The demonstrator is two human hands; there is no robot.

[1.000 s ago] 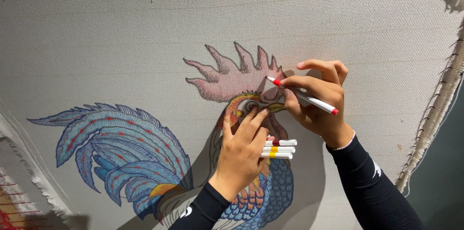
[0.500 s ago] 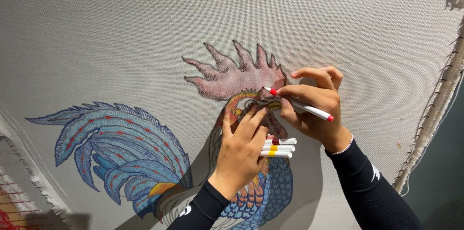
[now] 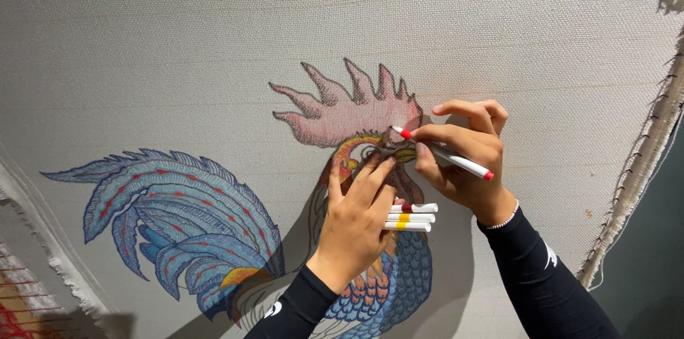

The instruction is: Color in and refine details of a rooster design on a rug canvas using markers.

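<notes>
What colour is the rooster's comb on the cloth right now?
Pale pink with a darker outline, on the rooster's comb, seen best in the head view.

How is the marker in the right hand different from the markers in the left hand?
The red-tipped marker in the right hand is single, uncapped and slanted, its tip on the cloth at the rooster's comb. The spare markers in the left hand are a bundle, lying level and away from the drawing point. All have white barrels with coloured bands.
</notes>
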